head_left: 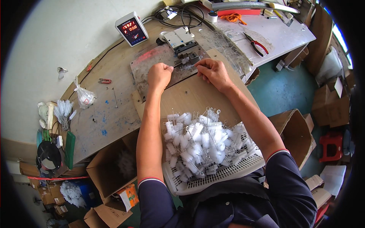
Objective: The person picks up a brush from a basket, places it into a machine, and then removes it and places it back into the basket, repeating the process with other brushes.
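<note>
The scene was brightly and evenly lit, with daylight from a window [339, 37] at the upper right. Shadows were soft and short under the forearms. The white table [283, 34] glared slightly, and the digital display [131, 29] glowed red. Fisheye distortion bent the workbench [110, 102] edges, a black vignette ringed the frame, and detail softened toward the rim.

One head-worn fisheye view, looking steeply down from above the person's chest. Workbench [114, 98] fills upper centre, forearms enter from the lower edge, tray [228, 173] close at lower centre; rim bends and goes dark.
</note>
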The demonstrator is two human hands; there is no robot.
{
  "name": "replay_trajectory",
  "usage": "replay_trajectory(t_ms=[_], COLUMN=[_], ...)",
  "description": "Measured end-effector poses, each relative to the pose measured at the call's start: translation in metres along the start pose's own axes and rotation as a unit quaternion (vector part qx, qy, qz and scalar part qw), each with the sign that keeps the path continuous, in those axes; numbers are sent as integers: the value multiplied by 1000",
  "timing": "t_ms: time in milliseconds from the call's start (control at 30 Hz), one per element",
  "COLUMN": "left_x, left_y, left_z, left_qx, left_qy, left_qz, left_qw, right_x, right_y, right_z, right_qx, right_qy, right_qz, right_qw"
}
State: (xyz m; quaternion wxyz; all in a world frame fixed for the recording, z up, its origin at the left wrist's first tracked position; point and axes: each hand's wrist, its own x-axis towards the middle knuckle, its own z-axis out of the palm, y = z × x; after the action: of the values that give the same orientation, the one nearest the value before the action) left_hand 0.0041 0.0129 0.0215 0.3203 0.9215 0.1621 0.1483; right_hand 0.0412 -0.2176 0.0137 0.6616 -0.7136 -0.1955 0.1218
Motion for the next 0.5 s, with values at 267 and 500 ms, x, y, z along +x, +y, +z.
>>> replay_trajectory(t_ms=[267,500], left_x=[8,13], left_y=[-2,-13], left_z=[-20,-20], left_qx=[-337,-417], left_qy=[-213,-247], left_qz=[-184,-208], left_qw=[899,850], right_x=[1,1], right_y=[0,2], right_z=[1,1], right_qx=[-9,8], right_qy=[-3,-4], right_qz=[-2,6], right_qw=[1000,1000])
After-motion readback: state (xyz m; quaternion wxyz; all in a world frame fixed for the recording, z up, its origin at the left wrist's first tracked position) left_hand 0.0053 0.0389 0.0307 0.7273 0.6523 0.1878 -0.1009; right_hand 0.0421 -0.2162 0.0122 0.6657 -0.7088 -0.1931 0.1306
